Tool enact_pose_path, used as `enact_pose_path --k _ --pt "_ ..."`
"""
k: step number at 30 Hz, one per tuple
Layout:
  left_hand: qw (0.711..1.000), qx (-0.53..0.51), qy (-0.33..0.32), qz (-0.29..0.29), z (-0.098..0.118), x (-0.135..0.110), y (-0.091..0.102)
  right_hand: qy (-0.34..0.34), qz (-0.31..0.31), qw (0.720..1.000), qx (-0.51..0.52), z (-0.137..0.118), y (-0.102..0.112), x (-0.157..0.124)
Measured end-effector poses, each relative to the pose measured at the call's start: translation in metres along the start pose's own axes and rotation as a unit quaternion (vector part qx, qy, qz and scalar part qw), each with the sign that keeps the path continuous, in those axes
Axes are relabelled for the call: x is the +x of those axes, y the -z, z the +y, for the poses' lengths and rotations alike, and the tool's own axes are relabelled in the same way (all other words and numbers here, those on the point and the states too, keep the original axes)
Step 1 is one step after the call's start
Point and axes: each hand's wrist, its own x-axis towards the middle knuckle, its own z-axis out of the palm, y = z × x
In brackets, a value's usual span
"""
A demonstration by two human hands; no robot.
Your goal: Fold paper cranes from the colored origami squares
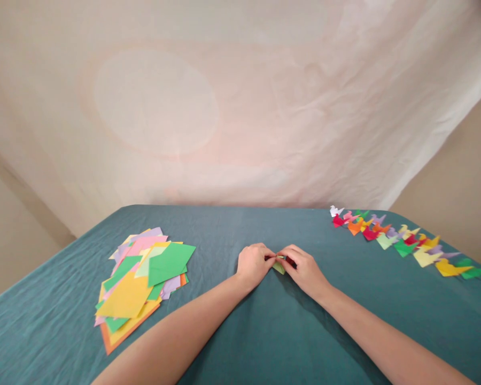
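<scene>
My left hand (254, 263) and my right hand (303, 267) meet at the middle of the teal table (264, 331). Both pinch a small light green piece of folded paper (279, 267) between their fingertips, and it rests low against the cloth. The fingers of each hand are curled and pressed together around the paper. Most of the paper is hidden by my fingers, so its shape is unclear.
A loose pile of coloured paper squares (142, 278) lies on the left of the table. A row of several small folded paper figures (401, 240) runs along the far right edge. A pale cloth backdrop (224, 107) hangs behind the table.
</scene>
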Motion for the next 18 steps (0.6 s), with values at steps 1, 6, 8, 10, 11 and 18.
enact_pose_path --k 1,6,8,10,11,18 --pt "1.000 0.005 0.000 0.000 0.0005 -0.0001 0.0005 0.004 0.001 1.000 -0.002 0.0000 0.0002 -0.0003" --pt "1.000 0.017 -0.015 -0.007 0.0009 -0.0010 0.0045 0.016 -0.001 1.000 -0.011 0.0005 0.0020 -0.0019" --pt "0.999 0.016 -0.025 -0.013 -0.0001 -0.0020 0.0062 0.019 -0.007 1.000 -0.012 0.0015 0.0026 -0.0025" --pt "0.999 0.015 -0.037 -0.017 -0.0014 -0.0031 0.0075 0.024 -0.008 1.000 -0.014 0.0032 0.0030 -0.0030" --pt "0.999 0.016 -0.043 -0.019 -0.0019 -0.0036 0.0079 0.027 -0.008 0.999 -0.015 0.0041 0.0029 -0.0031" --pt "0.996 0.039 -0.078 -0.008 -0.0032 -0.0054 0.0081 0.030 -0.005 0.999 -0.015 0.0072 0.0019 -0.0026"
